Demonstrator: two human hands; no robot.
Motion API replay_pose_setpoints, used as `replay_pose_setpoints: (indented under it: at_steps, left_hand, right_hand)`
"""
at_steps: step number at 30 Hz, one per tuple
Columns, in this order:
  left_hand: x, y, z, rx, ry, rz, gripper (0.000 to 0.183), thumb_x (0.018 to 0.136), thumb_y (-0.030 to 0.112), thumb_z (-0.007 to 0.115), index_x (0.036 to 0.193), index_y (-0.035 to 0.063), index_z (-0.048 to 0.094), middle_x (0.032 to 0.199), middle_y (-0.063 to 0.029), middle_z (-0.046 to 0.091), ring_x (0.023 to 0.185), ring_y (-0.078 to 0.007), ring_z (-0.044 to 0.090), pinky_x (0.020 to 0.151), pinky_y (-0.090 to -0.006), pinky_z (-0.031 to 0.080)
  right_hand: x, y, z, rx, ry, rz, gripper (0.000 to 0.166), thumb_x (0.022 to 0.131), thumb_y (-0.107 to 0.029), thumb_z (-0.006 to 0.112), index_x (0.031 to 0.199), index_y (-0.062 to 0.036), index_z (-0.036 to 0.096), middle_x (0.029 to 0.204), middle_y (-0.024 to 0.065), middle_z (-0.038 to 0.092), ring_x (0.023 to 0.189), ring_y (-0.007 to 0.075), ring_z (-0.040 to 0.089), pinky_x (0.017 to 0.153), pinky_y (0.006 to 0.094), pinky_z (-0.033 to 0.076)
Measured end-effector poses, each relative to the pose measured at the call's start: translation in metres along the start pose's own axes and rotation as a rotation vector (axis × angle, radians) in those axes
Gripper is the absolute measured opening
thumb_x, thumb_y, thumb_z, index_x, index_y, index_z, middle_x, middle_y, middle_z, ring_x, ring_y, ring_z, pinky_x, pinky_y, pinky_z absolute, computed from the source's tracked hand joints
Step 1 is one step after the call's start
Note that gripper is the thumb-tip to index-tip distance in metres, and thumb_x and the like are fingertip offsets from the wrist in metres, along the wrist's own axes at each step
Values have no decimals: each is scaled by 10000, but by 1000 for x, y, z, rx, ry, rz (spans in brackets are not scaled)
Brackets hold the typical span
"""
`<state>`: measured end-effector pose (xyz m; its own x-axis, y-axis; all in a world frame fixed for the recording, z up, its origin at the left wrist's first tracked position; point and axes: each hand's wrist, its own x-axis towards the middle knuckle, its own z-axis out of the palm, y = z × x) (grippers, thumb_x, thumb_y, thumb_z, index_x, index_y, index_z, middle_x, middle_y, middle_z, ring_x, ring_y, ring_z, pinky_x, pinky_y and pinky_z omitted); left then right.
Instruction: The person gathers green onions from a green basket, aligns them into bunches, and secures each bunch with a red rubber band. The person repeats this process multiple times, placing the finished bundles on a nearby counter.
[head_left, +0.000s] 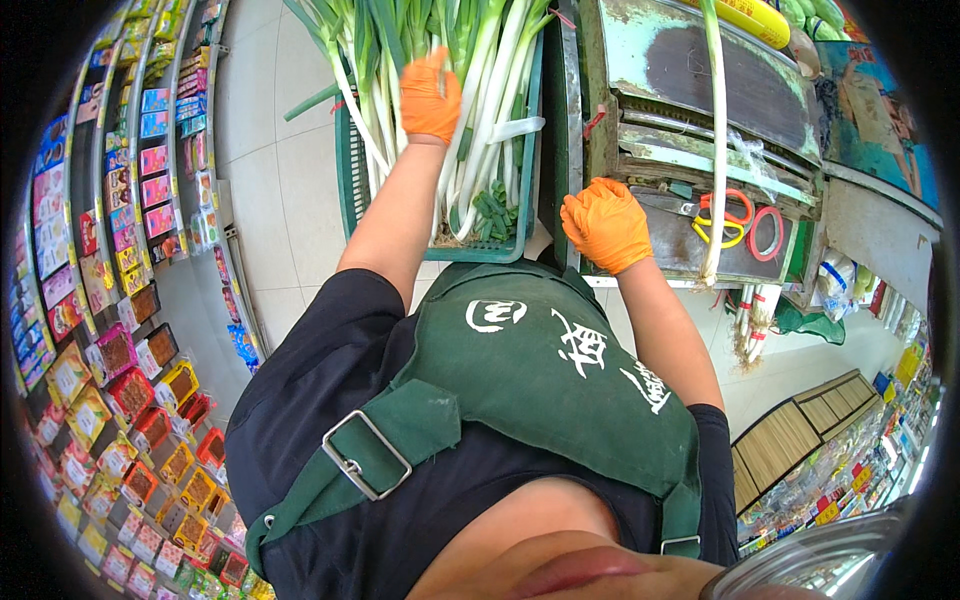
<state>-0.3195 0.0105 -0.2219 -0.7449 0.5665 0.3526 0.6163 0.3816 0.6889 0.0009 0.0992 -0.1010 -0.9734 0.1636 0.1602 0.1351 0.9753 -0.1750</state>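
My left hand (430, 97), in an orange glove, lies over the upper part of long green onions (484, 112) in a green plastic basket (347, 180); whether it grips any is unclear. My right hand (609, 225), also gloved in orange, is curled at the near left corner of a worn metal workbench (660, 244); nothing shows in it. A single green onion (718, 135) lies lengthwise on the bench, its roots past the near edge. Beside it are scissors (724, 217) with red and yellow handles, and a roll of red tape (765, 234). Cut green pieces (495, 214) lie in the basket.
Shelves of packaged goods (157, 187) stand on the left. A yellow roll (750, 21) is at the bench's far end, with clear plastic film (754, 161) nearer. Tied green onions (759, 315) show below the bench's near edge. A wood-slatted stand (780, 442) is at lower right.
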Motion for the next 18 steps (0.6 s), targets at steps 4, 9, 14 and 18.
replay_pose_setpoints:
  at_steps: [4,9,14,18]
  left_hand:
    - [-34,5,21,105,-242,-262,434,931,259,666,1313,56,628,1183,-177,635,1066,-322,602,979,-401,479]
    - [-10,9,-4,-384,-278,-284,427,993,297,596,1342,51,602,1063,-142,662,916,-251,628,820,-369,511]
    - [68,103,-35,-1237,-155,-321,418,1060,339,568,1410,110,544,814,-4,598,609,-77,492,493,-249,404]
    - [145,209,-42,-1450,8,-12,298,1060,282,561,1247,51,570,820,-65,620,615,-134,535,523,-282,437]
  right_hand:
    - [0,0,0,8,20,3,159,864,-250,668,770,-135,613,758,51,639,869,269,657,1001,416,491]
    - [-3,3,2,28,17,6,120,833,-204,723,835,-100,664,765,51,650,849,272,663,937,424,521]
    - [-2,4,2,-24,-51,-23,155,843,-282,683,781,-143,657,780,30,659,877,238,661,982,396,491]
    - [-2,1,-1,-78,-118,-13,171,831,-298,656,757,-144,664,796,27,670,881,244,659,976,388,489]
